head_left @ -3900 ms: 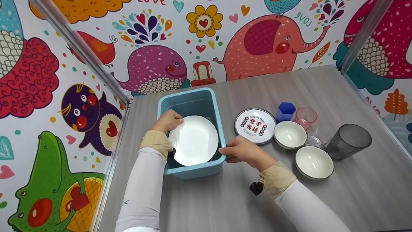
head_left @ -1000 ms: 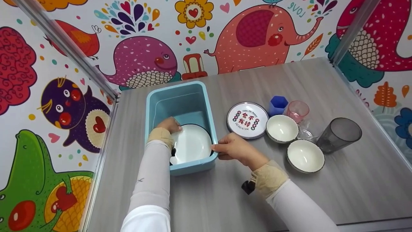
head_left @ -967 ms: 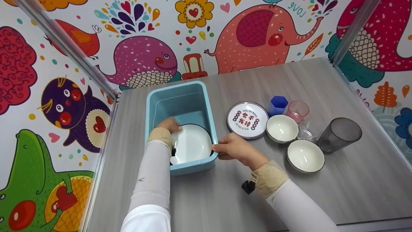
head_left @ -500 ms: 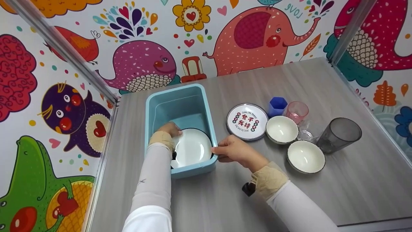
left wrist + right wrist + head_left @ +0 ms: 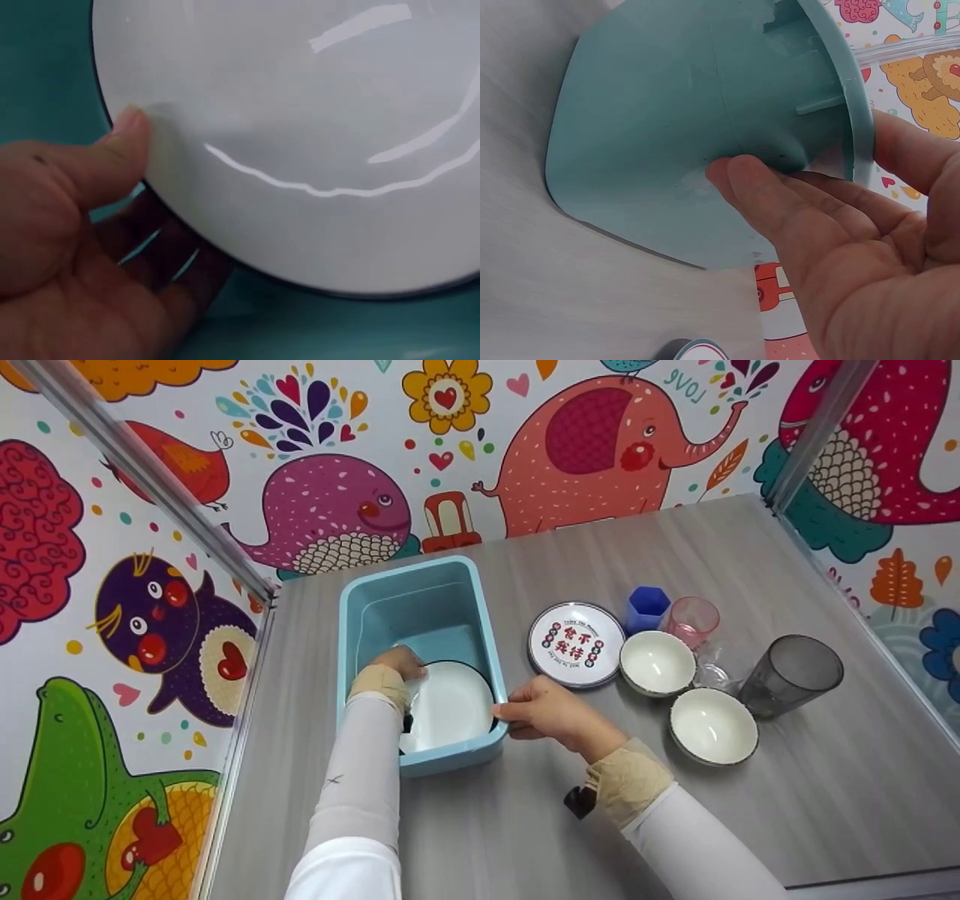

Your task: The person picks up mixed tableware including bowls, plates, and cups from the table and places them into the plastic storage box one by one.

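Pinching white plate rim with my left hand, thumb above, fingers beneath; plate lies rightward, low inside blue tub. Right hand clasps tub's wall, probably steadying.

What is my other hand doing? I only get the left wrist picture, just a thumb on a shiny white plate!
Observer: Your right hand holds the side rim of the blue tub, thumb over the edge.
Operator: Is my plate inside that tub?
Observer: Yes. The white plate sits in the tub's near end, with your left hand pinching its edge.
Operator: Any more dishes?
Observer: A printed plate lies to the right of the tub, not touching it.
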`<state>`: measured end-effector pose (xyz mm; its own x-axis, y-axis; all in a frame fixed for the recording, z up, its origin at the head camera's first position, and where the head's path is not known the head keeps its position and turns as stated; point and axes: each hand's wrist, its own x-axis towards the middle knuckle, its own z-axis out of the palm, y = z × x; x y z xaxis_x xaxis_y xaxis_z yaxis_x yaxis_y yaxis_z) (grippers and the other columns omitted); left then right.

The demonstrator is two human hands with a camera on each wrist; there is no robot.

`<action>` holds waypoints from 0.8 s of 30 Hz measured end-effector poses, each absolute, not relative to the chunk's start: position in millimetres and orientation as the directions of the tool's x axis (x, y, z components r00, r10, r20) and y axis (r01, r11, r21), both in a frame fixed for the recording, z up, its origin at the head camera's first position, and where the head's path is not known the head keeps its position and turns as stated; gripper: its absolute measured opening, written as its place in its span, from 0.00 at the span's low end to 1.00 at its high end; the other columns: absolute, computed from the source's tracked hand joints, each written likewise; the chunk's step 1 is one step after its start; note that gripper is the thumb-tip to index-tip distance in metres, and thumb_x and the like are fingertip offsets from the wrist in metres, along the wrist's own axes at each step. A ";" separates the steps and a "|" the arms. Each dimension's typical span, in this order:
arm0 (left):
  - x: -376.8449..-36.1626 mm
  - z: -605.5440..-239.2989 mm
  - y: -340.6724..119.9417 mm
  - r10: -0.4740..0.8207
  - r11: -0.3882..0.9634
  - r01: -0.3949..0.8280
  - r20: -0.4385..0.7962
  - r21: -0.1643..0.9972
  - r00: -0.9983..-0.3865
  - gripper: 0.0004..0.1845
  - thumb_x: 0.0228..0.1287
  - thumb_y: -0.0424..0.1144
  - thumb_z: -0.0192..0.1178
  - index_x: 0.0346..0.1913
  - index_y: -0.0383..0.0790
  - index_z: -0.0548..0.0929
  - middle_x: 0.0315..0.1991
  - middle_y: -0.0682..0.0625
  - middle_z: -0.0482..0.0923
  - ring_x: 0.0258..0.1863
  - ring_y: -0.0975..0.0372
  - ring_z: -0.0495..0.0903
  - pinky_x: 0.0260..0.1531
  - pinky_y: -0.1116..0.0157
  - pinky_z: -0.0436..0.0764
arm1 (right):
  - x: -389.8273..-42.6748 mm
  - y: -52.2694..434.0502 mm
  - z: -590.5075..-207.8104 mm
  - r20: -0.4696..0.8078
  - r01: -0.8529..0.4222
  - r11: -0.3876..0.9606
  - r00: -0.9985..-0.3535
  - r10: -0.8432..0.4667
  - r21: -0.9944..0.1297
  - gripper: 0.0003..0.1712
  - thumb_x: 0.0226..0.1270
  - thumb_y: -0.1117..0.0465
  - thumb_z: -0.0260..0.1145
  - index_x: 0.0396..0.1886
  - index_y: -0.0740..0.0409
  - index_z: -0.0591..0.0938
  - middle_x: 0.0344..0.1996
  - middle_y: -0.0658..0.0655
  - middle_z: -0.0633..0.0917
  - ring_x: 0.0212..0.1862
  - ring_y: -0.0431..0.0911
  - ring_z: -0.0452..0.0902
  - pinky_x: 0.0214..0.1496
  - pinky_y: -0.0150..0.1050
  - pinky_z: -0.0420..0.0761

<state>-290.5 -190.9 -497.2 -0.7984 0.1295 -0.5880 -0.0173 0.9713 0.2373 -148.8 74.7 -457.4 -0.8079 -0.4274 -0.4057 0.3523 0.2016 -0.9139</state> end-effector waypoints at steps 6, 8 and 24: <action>-288.2 -497.1 -188.5 0.069 0.971 -0.085 -0.604 0.223 -0.794 0.23 0.73 0.46 0.59 0.64 0.35 0.80 0.65 0.39 0.78 0.63 0.48 0.78 0.65 0.52 0.76 | -149.3 74.9 -458.4 -0.400 0.351 0.192 -0.807 -0.436 -0.917 0.17 0.71 0.60 0.66 0.49 0.71 0.86 0.38 0.57 0.90 0.42 0.43 0.87 0.54 0.48 0.85; -289.1 -498.1 -187.8 0.035 0.967 -0.124 -0.599 0.224 -0.800 0.24 0.72 0.47 0.60 0.61 0.32 0.82 0.61 0.38 0.80 0.58 0.49 0.80 0.62 0.52 0.78 | -149.3 75.2 -458.0 -0.397 0.350 0.188 -0.807 -0.436 -0.918 0.17 0.71 0.60 0.66 0.48 0.71 0.86 0.36 0.56 0.90 0.42 0.42 0.86 0.55 0.47 0.85; -289.6 -497.3 -185.8 0.015 0.920 -0.218 -0.587 0.325 -0.809 0.27 0.71 0.47 0.60 0.64 0.29 0.78 0.62 0.35 0.79 0.59 0.47 0.80 0.61 0.50 0.79 | -149.1 75.3 -455.5 -0.412 0.358 0.205 -0.805 -0.427 -0.911 0.15 0.71 0.59 0.67 0.47 0.68 0.88 0.34 0.54 0.90 0.40 0.42 0.87 0.54 0.48 0.85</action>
